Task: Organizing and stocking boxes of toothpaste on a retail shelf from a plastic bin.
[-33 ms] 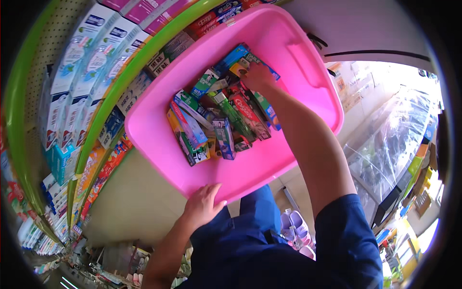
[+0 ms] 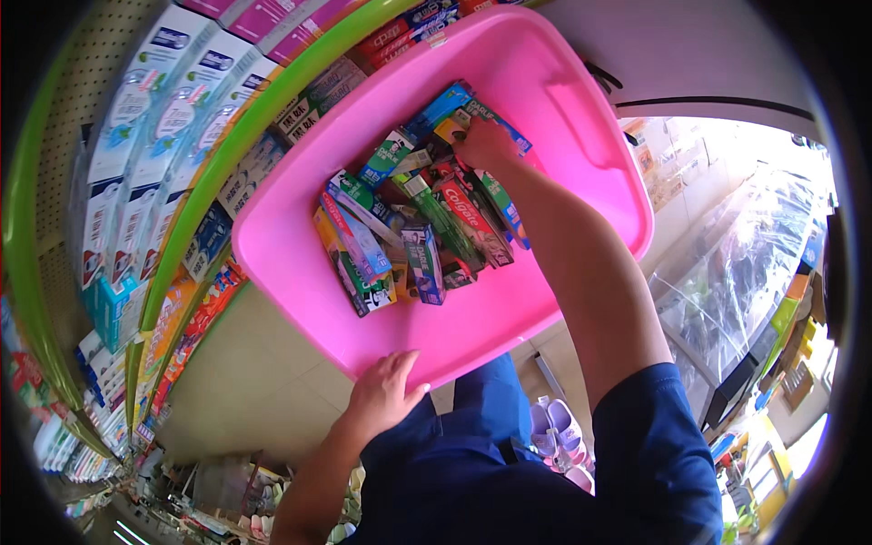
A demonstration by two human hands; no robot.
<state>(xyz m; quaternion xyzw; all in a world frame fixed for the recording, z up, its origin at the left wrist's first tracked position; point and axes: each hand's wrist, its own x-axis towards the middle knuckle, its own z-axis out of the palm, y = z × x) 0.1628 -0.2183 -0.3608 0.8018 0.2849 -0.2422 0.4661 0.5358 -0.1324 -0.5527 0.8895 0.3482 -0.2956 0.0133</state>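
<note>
A large pink plastic tub (image 2: pixel 300 313) is in front of me, tilted in the view, with a loose pile of toothpaste boxes in its middle. My left hand (image 2: pixel 386 391) grips the near rim, fingers over the edge and thumb apart. Inside the tub, at the far right of the pile, my right hand (image 2: pixel 488 145) is curled over a blue and green toothpaste box (image 2: pixel 520 136); its fingertips are partly hidden. Close by lie a red toothpaste box (image 2: pixel 463 207), a slim green box (image 2: pixel 440 218) and a purple and white box (image 2: pixel 422 263).
Green-edged shelves (image 2: pixel 195 204) curve along the left, hung with blister packs (image 2: pixel 173 118) and stacked with more boxes. A plastic-wrapped item (image 2: pixel 736 245) stands at the right. Purple clogs (image 2: pixel 559 427) sit on the floor beside my legs.
The tub appears shifted very slightly, its right edge a little further right. Both hands keep their places, and the boxes lie as before.
</note>
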